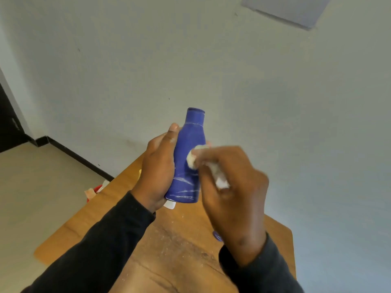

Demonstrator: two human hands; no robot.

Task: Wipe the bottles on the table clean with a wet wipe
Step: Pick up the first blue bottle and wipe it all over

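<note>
A: Bottle (189, 157) first: I'm seeing the blue one lifted clear above the table (110, 206), roughly upright, neck pointing away from me. Where are you starting?

B: From the left. My left hand (157, 172) is wrapping its grip around the bottle's left side, thumb lying along the shoulder, fingers curling behind where I cannot see them. That hold is looking fairly low and one-sided to me.

A: And the risk there?

B: I'm judging the bottle could be twisting or slipping out if the wipe makes it slick, since pale streaks are still showing near its base.

A: Moving right?

B: The wet wipe (195, 158) is bunching into a small wad, pressing on the bottle's middle. My right hand (230, 187) is pinching it, grip narrow and closed round the wad, a loose tail trailing back through the fingers.

A: What's worrying you there?

B: The wad is covering little surface, so I'm guessing streaks could be getting missed, and hard rubbing could be pushing the bottle out of the left hand, down onto the table.
</note>
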